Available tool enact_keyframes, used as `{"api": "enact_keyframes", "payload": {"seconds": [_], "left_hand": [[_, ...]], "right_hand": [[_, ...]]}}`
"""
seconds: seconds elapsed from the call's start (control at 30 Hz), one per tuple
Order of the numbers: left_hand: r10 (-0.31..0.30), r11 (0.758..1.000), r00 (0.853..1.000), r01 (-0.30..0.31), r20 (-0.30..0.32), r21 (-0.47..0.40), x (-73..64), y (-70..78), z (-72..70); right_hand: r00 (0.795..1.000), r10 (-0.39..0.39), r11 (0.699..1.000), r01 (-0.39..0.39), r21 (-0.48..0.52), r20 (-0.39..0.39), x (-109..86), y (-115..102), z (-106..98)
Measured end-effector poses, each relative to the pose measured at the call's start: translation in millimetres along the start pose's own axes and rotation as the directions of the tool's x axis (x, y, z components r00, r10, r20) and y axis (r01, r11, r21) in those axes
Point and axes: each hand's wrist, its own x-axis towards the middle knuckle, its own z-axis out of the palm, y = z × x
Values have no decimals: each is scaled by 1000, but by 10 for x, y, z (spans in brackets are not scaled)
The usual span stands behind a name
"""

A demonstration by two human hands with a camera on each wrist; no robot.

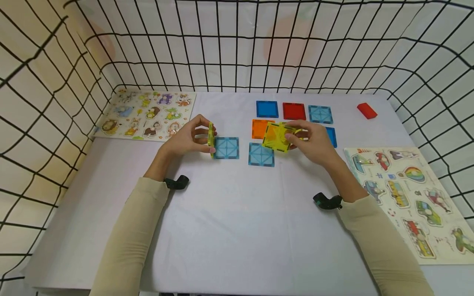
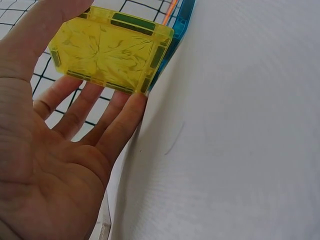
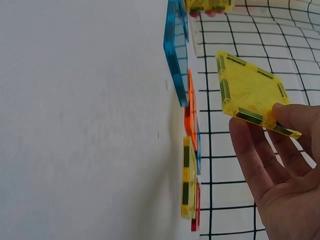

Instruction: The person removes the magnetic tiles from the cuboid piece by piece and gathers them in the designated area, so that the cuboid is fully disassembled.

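My left hand pinches a yellow magnetic tile between thumb and fingers. That tile stands on edge along the left side of a light-blue tile lying on the table. My right hand grips a second yellow magnetic tile by its edge, tilted and raised above the table. In the head view it partly covers an orange tile. Another light-blue tile lies just below it. Under the right hand, a further yellow tile lies flat, mostly hidden in the head view.
Behind lie a blue tile, a red tile and a patterned light-blue tile. Another blue tile is partly hidden. A red block, an animal puzzle board and a vehicle puzzle board lie outward. Black wire mesh surrounds the table.
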Motion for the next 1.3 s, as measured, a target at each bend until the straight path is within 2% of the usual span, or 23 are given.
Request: {"api": "enact_keyframes", "payload": {"seconds": [0.2,0.43,0.7,0.9,1.0,1.1,1.3], "left_hand": [[1,1000,1000,-1,-4,5,3,-8,-1],[-6,1000,1000,6,-14,0,-3,10,4],[-16,1000,1000,16,-16,-18,4,-9,-2],[-20,1000,1000,20,-23,-1,8,-35,-11],[-21,1000,1000,21,-22,1,3,-32,-11],[-22,1000,1000,22,-20,-4,0,-30,-11],[-18,1000,1000,18,-20,-2,-1,-23,-7]], "right_hand": [[1000,29,999,-29,-21,11,-64,67,-119],[1000,7,999,-7,-33,15,-125,158,-192],[996,62,995,-56,-88,66,-161,298,-238],[985,123,984,-104,-148,124,-171,362,-277],[977,135,972,-98,-213,164,-181,369,-278],[972,117,961,-59,-270,203,-191,369,-260],[972,97,937,-18,-348,212,-207,353,-230]]}}
